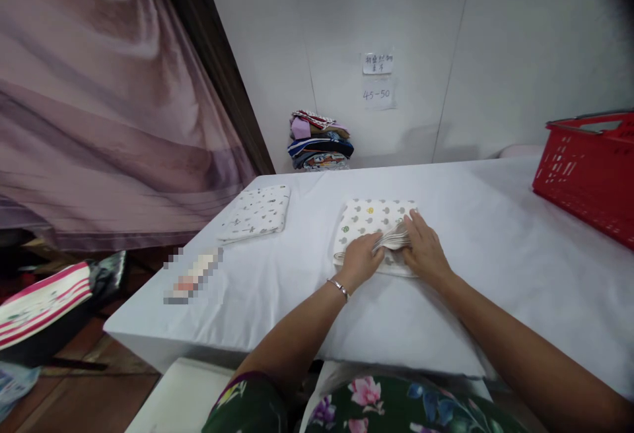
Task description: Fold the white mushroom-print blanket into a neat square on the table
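Observation:
A folded white cloth (364,220) with grey, green and yellow motifs lies on the white-covered table in front of me. My left hand (364,258) is closed on the near part of this cloth, where several layers bunch up between my hands. On the cloth's right side, my right hand (426,246) grips the other end of the raised layers, its fingers pointing away from me. The undersides of both hands are hidden. Farther left lies a second folded white cloth (260,212) with small dark motifs, apart from my hands.
A red plastic basket (589,175) stands at the table's right side. Against the back wall is a stack of folded fabrics (321,142), below paper notes (378,80). A blurred-out item (193,278) lies near the table's left edge. Pink curtains (113,103) hang at left.

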Demonstrator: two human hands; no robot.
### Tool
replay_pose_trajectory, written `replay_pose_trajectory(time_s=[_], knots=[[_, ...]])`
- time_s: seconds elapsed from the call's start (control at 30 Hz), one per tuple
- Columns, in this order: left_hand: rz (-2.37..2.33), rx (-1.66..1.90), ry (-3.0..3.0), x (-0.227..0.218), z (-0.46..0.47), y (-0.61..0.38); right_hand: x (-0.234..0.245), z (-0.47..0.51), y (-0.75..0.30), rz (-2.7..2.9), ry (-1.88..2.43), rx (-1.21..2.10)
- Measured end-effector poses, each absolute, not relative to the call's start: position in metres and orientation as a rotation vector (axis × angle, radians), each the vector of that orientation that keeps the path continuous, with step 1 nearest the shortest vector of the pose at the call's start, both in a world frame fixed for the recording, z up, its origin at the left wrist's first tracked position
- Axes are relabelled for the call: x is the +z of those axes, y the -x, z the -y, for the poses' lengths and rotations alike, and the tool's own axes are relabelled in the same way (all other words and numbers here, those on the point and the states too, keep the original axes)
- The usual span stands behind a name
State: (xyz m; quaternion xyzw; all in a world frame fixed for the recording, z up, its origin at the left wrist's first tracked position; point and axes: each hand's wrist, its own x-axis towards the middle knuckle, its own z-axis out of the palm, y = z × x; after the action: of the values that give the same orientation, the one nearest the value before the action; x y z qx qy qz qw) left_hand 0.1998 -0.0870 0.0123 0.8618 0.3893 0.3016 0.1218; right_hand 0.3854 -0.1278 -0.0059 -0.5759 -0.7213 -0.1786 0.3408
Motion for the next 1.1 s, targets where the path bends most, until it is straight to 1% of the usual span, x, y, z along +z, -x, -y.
replay_pose_trajectory(time_s=[0.1, 0.3, 0.5, 0.7, 0.93, 1.1], knots=[[-1.157, 0.868, -2.54, 0.011, 0.087, -0.2, -0.009, 0.129, -0.393, 1.851, 1.421, -0.371], [-1.226, 0.688, -2.695, 0.017, 0.093, -0.214, -0.016, 0.126, -0.397, 1.767, 1.54, -0.115], [-1.169, 0.701, -2.68, 0.023, 0.094, -0.233, -0.017, 0.138, -0.405, 1.747, 1.51, 0.034], [-1.175, 0.72, -2.503, 0.021, 0.089, -0.232, -0.026, 0.153, -0.419, 1.596, 1.594, -0.039], [-1.179, 0.723, -2.52, 0.019, 0.09, -0.234, -0.014, 0.144, -0.408, 1.789, 1.497, -0.104], [-1.183, 0.68, -2.59, 0.017, 0.092, -0.235, -0.01, 0.141, -0.407, 1.865, 1.519, -0.136]])
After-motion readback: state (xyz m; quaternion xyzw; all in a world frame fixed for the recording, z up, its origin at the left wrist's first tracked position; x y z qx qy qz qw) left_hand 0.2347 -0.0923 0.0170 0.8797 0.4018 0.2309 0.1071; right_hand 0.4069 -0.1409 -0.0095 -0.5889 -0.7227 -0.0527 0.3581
